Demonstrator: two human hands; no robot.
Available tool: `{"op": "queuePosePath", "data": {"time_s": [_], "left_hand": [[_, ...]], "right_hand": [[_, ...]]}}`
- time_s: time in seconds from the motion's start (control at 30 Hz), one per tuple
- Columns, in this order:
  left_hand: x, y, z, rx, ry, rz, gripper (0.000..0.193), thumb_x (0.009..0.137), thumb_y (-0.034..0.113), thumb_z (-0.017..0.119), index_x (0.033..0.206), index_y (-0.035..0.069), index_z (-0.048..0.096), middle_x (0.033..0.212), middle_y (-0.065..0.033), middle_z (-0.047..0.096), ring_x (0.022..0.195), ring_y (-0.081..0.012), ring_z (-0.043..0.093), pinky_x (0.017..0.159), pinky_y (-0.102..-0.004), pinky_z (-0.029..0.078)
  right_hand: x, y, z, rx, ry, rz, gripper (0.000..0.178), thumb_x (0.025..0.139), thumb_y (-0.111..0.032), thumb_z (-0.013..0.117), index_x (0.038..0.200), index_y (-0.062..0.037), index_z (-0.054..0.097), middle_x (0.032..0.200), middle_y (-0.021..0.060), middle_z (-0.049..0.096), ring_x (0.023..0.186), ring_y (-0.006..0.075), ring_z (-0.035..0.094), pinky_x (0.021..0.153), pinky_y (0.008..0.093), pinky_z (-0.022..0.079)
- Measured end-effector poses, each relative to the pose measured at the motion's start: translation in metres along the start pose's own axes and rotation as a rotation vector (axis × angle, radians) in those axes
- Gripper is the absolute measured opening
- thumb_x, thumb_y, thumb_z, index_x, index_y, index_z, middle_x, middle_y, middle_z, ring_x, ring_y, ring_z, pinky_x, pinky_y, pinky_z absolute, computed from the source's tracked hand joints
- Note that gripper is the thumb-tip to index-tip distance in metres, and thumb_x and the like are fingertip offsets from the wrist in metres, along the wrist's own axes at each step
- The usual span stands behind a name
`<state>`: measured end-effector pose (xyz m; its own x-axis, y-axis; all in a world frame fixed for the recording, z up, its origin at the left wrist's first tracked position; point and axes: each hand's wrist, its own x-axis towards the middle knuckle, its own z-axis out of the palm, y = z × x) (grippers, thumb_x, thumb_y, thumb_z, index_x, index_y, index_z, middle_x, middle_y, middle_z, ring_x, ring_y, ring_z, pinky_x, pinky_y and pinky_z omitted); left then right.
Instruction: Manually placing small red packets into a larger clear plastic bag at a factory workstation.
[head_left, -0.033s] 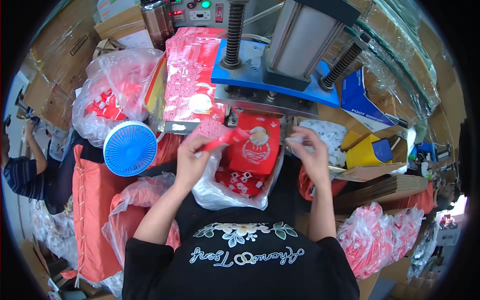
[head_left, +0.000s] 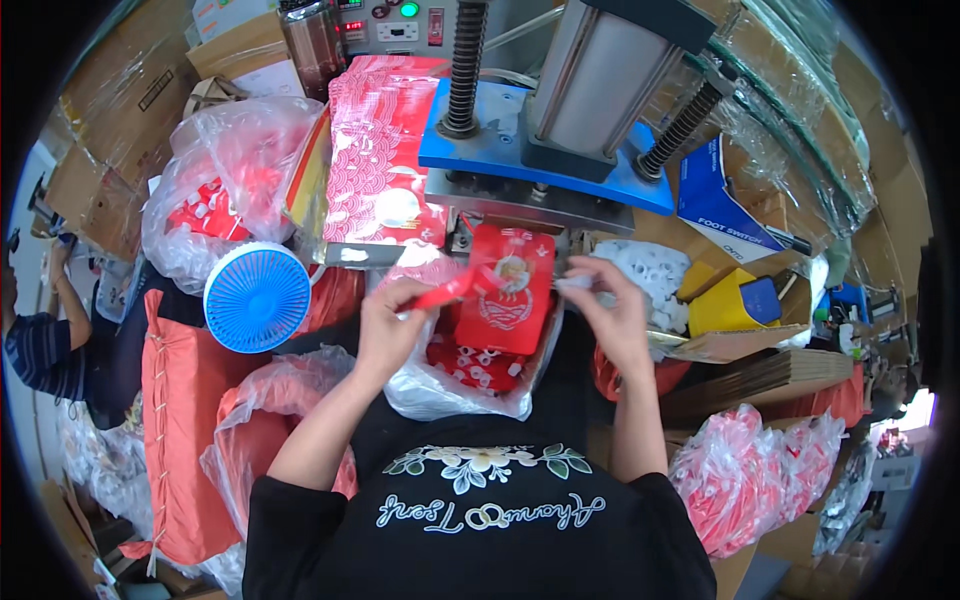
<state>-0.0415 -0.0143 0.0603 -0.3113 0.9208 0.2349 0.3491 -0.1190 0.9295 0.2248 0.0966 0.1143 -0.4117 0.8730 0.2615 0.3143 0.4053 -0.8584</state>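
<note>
A red printed pouch with a pale round picture stands under the press, below its lower plate. My left hand is closed on a narrow red strip that points across the pouch front. On the other side, my right hand pinches a small white plastic piece just beside the pouch's right edge. Below the pouch, a box lined with clear plastic holds red packs with small white fittings.
Red pouches lie stacked left of the press. A blue fan and a plastic bag of red pieces stand at left. On the right are a carton with white plastic parts, a yellow container and pink bagged goods.
My right hand has moved left toward the pouch, its fingertips coming together on the white piece. My left hand's red strip has shifted slightly and now overlaps the pouch.
</note>
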Motion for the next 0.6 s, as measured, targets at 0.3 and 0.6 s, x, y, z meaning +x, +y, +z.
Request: {"op": "queuePosePath", "data": {"time_s": [0.3, 0.6], "left_hand": [[-0.039, -0.023, 0.046, -0.253, -0.269, -0.293, 0.019, 0.089, 0.014, 0.07, 0.093, -0.005, 0.071, 0.083, -0.0067, 0.072, 0.071, -0.0076, 0.06, 0.063, -0.0263, 0.048], [0.029, 0.009, 0.082, -0.514, -0.022, -0.604, 0.028, 0.09, 0.018, 0.07, 0.1, -0.008, 0.07, 0.086, -0.0107, 0.072, 0.07, -0.014, 0.067, 0.062, -0.0274, 0.052]], "right_hand": [[-0.01, 0.004, 0.032, 0.207, -0.396, 0.182, 0.034, 0.081, -0.01, 0.075, 0.113, 0.0001, 0.066, 0.106, 0.0101, 0.07, 0.098, 0.0194, 0.066, 0.088, 0.0307, 0.05], [-0.009, 0.013, -0.05, -0.58, 0.132, 0.199, 0.031, 0.087, -0.024, 0.07, 0.11, -0.0039, 0.068, 0.1, 0.0149, 0.07, 0.093, 0.0325, 0.067, 0.081, 0.0409, 0.052]]}}
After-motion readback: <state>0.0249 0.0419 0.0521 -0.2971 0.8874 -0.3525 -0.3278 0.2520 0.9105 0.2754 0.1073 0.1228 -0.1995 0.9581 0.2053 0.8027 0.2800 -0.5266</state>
